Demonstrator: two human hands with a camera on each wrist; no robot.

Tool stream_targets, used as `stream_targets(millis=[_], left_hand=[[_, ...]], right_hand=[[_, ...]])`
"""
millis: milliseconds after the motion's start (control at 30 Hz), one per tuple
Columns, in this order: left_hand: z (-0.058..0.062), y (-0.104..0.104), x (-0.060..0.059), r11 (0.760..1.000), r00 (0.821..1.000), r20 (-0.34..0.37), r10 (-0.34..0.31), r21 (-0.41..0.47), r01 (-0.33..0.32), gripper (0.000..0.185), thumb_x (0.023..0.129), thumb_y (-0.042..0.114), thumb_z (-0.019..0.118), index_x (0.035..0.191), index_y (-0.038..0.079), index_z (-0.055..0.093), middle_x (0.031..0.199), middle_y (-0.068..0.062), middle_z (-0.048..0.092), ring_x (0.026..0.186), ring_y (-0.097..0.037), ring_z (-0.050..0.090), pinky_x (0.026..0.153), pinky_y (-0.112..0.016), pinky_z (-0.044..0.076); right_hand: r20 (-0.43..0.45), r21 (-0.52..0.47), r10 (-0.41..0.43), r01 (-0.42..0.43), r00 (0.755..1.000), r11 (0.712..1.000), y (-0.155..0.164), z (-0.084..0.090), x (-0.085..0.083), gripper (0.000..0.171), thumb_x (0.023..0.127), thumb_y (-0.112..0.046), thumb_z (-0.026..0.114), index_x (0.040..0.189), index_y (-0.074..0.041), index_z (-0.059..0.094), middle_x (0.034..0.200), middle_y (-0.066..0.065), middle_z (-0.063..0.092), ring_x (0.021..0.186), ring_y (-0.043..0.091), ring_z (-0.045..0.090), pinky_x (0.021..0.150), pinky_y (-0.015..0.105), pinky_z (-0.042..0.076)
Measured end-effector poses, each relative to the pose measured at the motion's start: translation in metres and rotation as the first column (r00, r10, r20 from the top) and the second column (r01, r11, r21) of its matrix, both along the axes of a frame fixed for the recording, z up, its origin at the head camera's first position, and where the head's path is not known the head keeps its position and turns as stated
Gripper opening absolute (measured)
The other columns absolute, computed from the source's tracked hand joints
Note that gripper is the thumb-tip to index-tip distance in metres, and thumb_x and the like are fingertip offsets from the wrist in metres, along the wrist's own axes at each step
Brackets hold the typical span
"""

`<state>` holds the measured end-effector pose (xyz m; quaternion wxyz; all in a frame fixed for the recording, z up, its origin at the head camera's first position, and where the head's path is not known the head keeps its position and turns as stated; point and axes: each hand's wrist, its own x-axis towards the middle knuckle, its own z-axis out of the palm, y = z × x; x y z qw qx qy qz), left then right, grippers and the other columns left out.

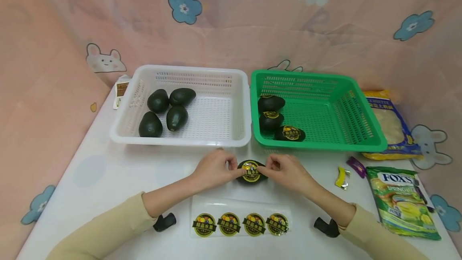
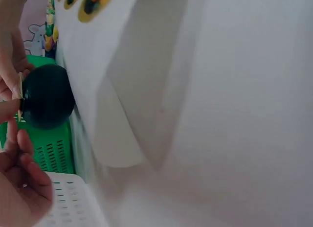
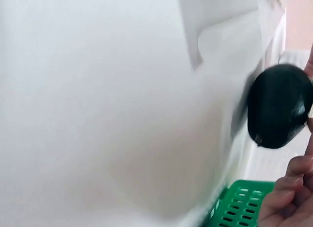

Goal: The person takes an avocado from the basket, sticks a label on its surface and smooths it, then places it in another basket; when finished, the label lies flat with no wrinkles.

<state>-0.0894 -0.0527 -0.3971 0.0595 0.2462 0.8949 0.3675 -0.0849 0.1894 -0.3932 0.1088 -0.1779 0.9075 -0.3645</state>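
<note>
Head view: both hands – left hand [image 1: 216, 167], right hand [image 1: 285, 169] – pinch a round black-and-gold sticker [image 1: 251, 171] onto the dark green avocado [image 1: 252, 175], just before the green plastic basket [image 1: 361, 143]. Left wrist: the avocado [image 2: 46, 102] sits at the fingertips. Right wrist: likewise – smoothing down seems next.
</note>
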Motion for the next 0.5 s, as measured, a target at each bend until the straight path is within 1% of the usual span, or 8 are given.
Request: stream_targets(millis=[33,100,167,233,333,400,467,500], left_hand=[[-0.002,0.0,0.0,1.0,0.998,-0.061,-0.028,0.006,0.028,0.013,0.084,0.029,0.076,0.077,0.023,0.067,0.072,0.013,0.057,0.069,-0.006,0.048,0.059,-0.023,0.04],[-0.005,-0.001,0.001,0.996,0.981,-0.171,-0.089,0.014,0.093,0.011,0.085,0.029,0.076,0.091,0.021,0.071,0.079,0.009,0.058,0.07,-0.006,0.047,0.059,-0.022,0.039],[-0.008,0.0,0.002,0.988,0.956,-0.253,-0.146,0.014,0.155,0.023,0.086,0.032,0.075,0.105,0.019,0.073,0.086,0.007,0.058,0.073,-0.006,0.046,0.059,-0.02,0.038],[-0.01,0.0,0.003,0.983,0.939,-0.298,-0.172,0.003,0.181,0.033,0.084,0.038,0.076,0.113,0.021,0.074,0.089,0.007,0.057,0.073,-0.006,0.044,0.057,-0.017,0.036],[-0.015,0.002,0.003,0.985,0.925,-0.343,-0.162,0.001,0.173,0.039,0.078,0.041,0.081,0.111,0.021,0.075,0.088,0.007,0.054,0.073,-0.006,0.042,0.056,-0.015,0.033],[-0.018,0.003,0.003,0.987,0.916,-0.371,-0.149,0.003,0.162,0.039,0.076,0.041,0.083,0.108,0.02,0.075,0.087,0.007,0.054,0.073,-0.007,0.043,0.055,-0.015,0.034],[-0.022,0.004,0.002,0.987,0.909,-0.39,-0.148,0.006,0.163,0.042,0.074,0.041,0.084,0.108,0.018,0.074,0.09,0.006,0.055,0.077,-0.008,0.045,0.058,-0.017,0.037],[-0.023,0.005,0.002,0.985,0.907,-0.392,-0.156,0.007,0.173,0.045,0.074,0.042,0.084,0.11,0.017,0.073,0.094,0.004,0.056,0.081,-0.009,0.047,0.062,-0.018,0.04]], right_hand=[[-0.049,-0.014,0.021,-0.021,0.999,1.0,0.0,-0.002,0.0,0.026,0.087,-0.029,0.075,0.071,-0.021,0.056,0.063,-0.011,0.047,0.057,0.009,0.042,0.053,0.024,0.034],[-0.149,-0.055,0.084,-0.093,0.985,0.994,0.001,-0.005,0.0,0.02,0.085,-0.022,0.077,0.078,-0.019,0.059,0.066,-0.008,0.049,0.058,0.012,0.043,0.054,0.022,0.035],[-0.231,-0.103,0.154,-0.182,0.961,0.978,0.001,-0.009,0.0,0.016,0.084,-0.015,0.078,0.087,-0.017,0.061,0.071,-0.006,0.051,0.06,0.015,0.044,0.055,0.021,0.036],[-0.281,-0.13,0.206,-0.25,0.937,0.96,-0.001,-0.012,0.0,0.02,0.083,-0.013,0.078,0.096,-0.016,0.063,0.075,-0.003,0.052,0.062,0.018,0.045,0.056,0.022,0.037],[-0.319,-0.106,0.224,-0.269,0.921,0.957,-0.002,-0.014,0.0,0.023,0.083,-0.016,0.079,0.099,-0.018,0.063,0.077,-0.005,0.052,0.065,0.018,0.047,0.058,0.023,0.039],[-0.302,-0.084,0.21,-0.245,0.93,0.966,-0.002,-0.014,0.0,0.024,0.083,-0.02,0.08,0.099,-0.018,0.063,0.078,-0.006,0.052,0.068,0.018,0.048,0.06,0.024,0.04],[-0.229,-0.083,0.158,-0.181,0.96,0.98,-0.001,-0.013,0.001,0.022,0.084,-0.023,0.079,0.099,-0.019,0.063,0.077,-0.006,0.052,0.067,0.017,0.048,0.059,0.023,0.039],[-0.162,-0.099,0.115,-0.132,0.98,0.986,0.001,-0.012,0.001,0.02,0.085,-0.025,0.077,0.1,-0.019,0.064,0.077,-0.005,0.053,0.066,0.017,0.048,0.059,0.023,0.039]])
